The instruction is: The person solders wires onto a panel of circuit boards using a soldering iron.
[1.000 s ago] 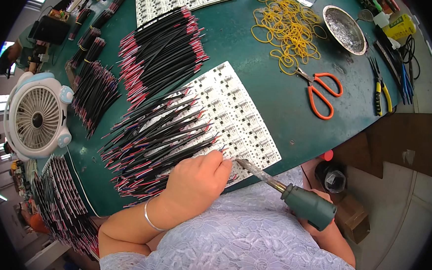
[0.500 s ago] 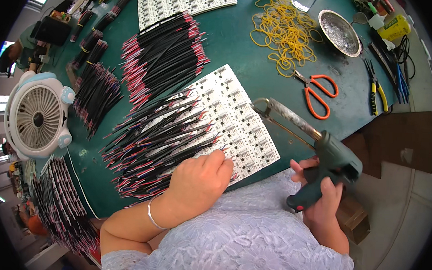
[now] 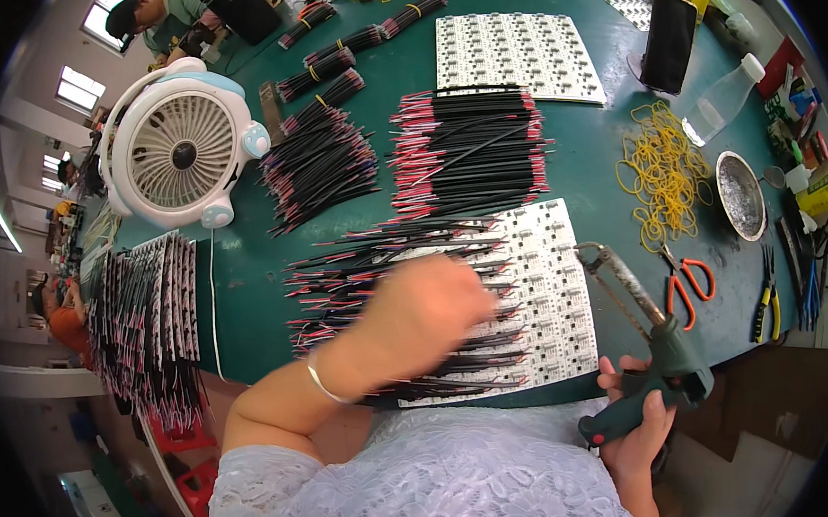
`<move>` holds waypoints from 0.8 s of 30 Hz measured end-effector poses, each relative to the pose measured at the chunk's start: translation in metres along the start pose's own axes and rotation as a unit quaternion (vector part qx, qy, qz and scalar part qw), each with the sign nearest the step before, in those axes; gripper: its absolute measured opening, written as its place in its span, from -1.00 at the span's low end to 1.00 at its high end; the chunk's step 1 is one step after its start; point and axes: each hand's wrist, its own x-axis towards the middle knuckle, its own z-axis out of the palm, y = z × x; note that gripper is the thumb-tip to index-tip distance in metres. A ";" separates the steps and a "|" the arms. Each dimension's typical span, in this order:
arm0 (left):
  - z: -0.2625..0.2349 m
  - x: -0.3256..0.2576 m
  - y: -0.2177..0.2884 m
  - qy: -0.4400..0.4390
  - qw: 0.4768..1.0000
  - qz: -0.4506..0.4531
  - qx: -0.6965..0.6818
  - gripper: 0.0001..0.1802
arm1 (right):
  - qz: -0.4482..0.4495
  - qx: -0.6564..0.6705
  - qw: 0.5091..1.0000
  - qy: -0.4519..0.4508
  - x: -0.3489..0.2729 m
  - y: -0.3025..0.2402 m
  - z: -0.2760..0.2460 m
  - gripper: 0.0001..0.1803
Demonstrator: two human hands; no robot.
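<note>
Two hands work over a green table (image 3: pixel 573 145). Largest at centre lies a white circuit-board panel (image 3: pixel 549 295) with black-and-red wires (image 3: pixel 374 285) laid across it. The left hand (image 3: pixel 420 311), blurred, hovers over those wires at about 9 o'clock of the panel; its grip cannot be told. At 4 o'clock the right hand (image 3: pixel 641 429) is wrapped around a green soldering gun (image 3: pixel 655 344), tip at the panel's edge.

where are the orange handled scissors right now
In the head view, the orange-handled scissors lie on the green table at the right, just below the pile of yellow rubber bands and beside the soldering gun.
</note>
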 end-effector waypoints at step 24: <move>-0.029 -0.003 0.017 0.058 0.996 0.003 0.066 -0.79 | 0.024 -0.101 0.994 -0.018 -0.057 -0.013 -0.056 -0.19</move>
